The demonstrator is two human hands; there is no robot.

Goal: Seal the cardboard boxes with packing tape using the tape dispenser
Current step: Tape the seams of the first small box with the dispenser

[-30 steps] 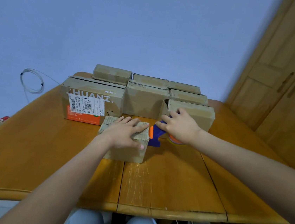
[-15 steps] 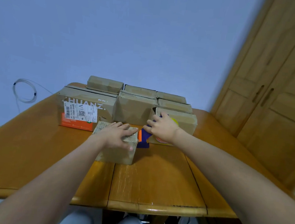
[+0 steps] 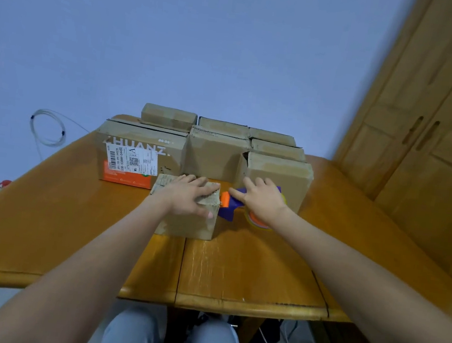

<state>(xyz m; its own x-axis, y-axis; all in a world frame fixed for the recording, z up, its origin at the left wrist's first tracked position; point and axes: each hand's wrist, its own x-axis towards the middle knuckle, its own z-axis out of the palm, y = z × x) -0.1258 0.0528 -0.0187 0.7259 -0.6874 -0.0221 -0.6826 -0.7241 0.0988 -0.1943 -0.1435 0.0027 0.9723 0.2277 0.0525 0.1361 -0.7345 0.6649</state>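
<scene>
Head view, near to far: a wooden table (image 3: pixel 249 275) carries a small cardboard box (image 3: pixel 188 223), flaps shut, contents hidden. The left hand (image 3: pixel 188 196) lies flat on its top, fingers straight and together. Just right of it, the right hand (image 3: pixel 261 200) rests on the purple-and-orange tape dispenser (image 3: pixel 229 205); whether it grips is unclear. Behind them stand closed stacked boxes (image 3: pixel 215 156).
</scene>
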